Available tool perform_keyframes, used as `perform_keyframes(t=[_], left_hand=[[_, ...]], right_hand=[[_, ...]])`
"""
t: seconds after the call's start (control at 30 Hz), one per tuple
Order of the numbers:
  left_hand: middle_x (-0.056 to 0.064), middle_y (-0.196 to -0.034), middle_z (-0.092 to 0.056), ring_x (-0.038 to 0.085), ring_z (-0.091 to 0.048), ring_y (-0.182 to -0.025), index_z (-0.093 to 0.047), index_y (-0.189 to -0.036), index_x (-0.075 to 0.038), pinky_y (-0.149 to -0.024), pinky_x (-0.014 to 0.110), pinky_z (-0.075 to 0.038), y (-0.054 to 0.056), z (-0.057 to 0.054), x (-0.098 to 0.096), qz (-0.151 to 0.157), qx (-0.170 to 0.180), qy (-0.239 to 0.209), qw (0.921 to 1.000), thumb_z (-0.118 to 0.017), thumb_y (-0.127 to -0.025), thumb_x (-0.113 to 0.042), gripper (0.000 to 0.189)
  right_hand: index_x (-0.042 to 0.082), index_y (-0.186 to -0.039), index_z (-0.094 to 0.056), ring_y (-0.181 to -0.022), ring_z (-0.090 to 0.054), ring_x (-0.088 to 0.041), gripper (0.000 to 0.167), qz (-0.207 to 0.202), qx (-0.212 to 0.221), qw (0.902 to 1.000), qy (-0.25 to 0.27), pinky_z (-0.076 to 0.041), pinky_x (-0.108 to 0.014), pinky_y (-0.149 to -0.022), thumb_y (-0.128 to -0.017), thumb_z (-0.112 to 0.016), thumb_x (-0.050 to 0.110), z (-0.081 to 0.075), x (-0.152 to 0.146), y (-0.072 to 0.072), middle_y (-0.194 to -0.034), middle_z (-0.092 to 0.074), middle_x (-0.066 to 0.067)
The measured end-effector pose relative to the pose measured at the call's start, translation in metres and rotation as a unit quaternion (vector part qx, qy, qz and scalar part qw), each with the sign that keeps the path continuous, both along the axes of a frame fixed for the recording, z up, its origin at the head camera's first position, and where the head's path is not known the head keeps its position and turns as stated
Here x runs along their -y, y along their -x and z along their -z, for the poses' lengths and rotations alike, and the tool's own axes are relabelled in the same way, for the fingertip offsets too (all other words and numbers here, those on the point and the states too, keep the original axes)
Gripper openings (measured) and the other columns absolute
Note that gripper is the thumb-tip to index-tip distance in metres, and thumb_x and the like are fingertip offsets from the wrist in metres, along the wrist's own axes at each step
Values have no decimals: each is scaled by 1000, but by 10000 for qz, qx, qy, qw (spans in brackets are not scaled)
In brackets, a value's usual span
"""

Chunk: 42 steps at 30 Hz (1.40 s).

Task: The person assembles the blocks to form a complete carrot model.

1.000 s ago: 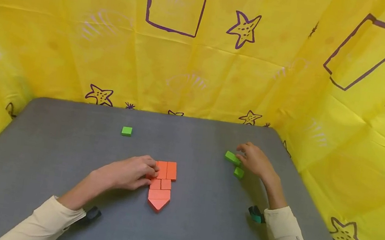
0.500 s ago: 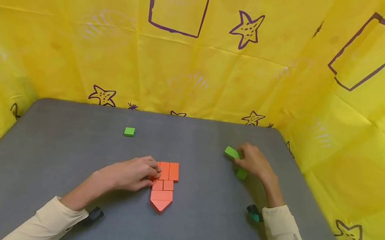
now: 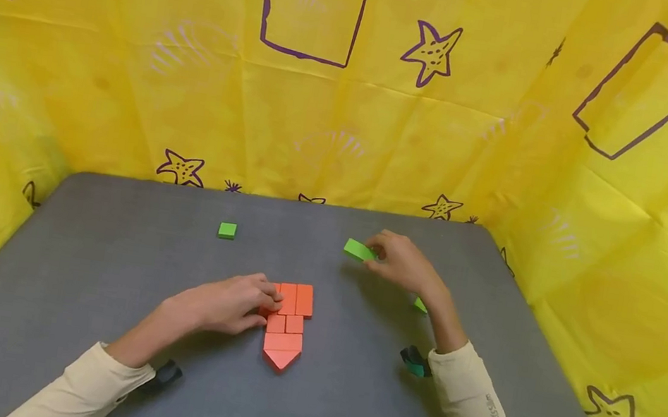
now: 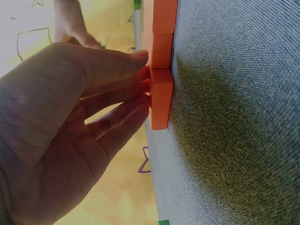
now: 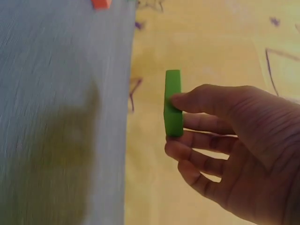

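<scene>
My right hand (image 3: pixel 401 263) pinches a flat green rectangular block (image 3: pixel 359 250) between thumb and fingers. In the right wrist view this green block (image 5: pixel 173 105) is raised off the table, its shadow falling on the cloth. My left hand (image 3: pixel 239 303) rests its fingertips on the left side of a flat group of orange blocks (image 3: pixel 294 324). They are laid edge to edge and end in a triangle pointing toward me. The left wrist view shows fairly straight fingers (image 4: pixel 122 124) and the thumb touching the top of an orange block (image 4: pixel 161 101). The fingers hide part of the group's left side.
A small green block (image 3: pixel 227 230) lies at the back left of the grey table (image 3: pixel 130 244). Another green block (image 3: pixel 420 305) is partly hidden behind my right wrist. Yellow patterned cloth (image 3: pixel 296 110) hangs along the back and sides.
My right hand has taken hold of the long green block, lifted it and carried it left, away from the small green block beside it. The left hand has stayed on the orange blocks.
</scene>
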<state>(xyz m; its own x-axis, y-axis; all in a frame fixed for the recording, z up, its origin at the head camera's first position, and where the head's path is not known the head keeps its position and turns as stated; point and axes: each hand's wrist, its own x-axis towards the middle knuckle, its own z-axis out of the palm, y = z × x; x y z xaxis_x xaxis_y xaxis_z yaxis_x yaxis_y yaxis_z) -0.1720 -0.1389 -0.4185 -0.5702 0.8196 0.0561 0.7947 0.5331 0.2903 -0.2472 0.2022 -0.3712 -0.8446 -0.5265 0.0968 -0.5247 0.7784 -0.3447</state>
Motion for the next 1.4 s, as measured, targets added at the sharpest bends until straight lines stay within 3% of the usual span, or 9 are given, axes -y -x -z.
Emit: perform_keyframes(t=[0.23,0.4,0.53,0.63,0.83,1.07,1.4], left_hand=[[6,-125,-75,22,-64,-111,-77,-124,-7,-94,35,-59,2,-3,1,-39,-13,79,10000,-77,-93,-10,31],[6,-125,-75,21,-63,-108,-77,-124,-7,-92,34,-59,4,-4,-2,-22,-32,132,9999,-77,-93,-13,31],[6,-126,-76,21,-63,-109,-76,-126,-8,-92,33,-59,4,-3,-4,10,74,216,9997,-77,-94,-15,33],[5,-127,-75,20,-63,-110,-76,-127,-8,-92,32,-58,4,-1,-5,11,120,236,9996,-77,-94,-15,33],[5,-127,-75,21,-63,-110,-76,-126,-8,-93,34,-59,5,-1,-6,33,67,172,9998,-78,-93,-15,34],[5,-126,-76,22,-64,-113,-76,-126,-8,-96,36,-59,5,0,-5,21,63,157,9999,-78,-94,-15,34],[6,-125,-76,23,-65,-114,-76,-126,-7,-96,37,-59,4,3,-2,93,49,47,9999,-78,-93,-13,34]], right_hand=[[1,-121,-74,-92,-63,-25,31,-729,266,9964,-339,-54,-34,-81,-94,-77,16,11,54,11,-107,-70,-12],[3,-120,-74,-95,-62,-20,29,-921,487,9934,-480,-55,-34,-85,-95,-76,18,27,84,15,-112,-70,-11],[2,-123,-73,-101,-61,-22,29,-1164,931,9861,-734,-55,-36,-91,-99,-71,18,39,99,17,-118,-70,-13],[2,-127,-72,-107,-61,-24,29,-1228,1161,9829,-735,-55,-38,-97,-102,-66,15,42,105,17,-122,-70,-14],[3,-129,-71,-116,-63,-27,30,-1337,1205,9818,-601,-55,-42,-103,-103,-56,4,38,109,15,-130,-70,-15],[3,-132,-70,-121,-62,-29,32,-1476,1387,9768,-690,-52,-43,-110,-105,-52,3,34,113,10,-132,-68,-15],[4,-134,-69,-120,-62,-27,34,-1436,1416,9765,-758,-54,-40,-108,-106,-50,3,36,113,7,-130,-67,-14]])
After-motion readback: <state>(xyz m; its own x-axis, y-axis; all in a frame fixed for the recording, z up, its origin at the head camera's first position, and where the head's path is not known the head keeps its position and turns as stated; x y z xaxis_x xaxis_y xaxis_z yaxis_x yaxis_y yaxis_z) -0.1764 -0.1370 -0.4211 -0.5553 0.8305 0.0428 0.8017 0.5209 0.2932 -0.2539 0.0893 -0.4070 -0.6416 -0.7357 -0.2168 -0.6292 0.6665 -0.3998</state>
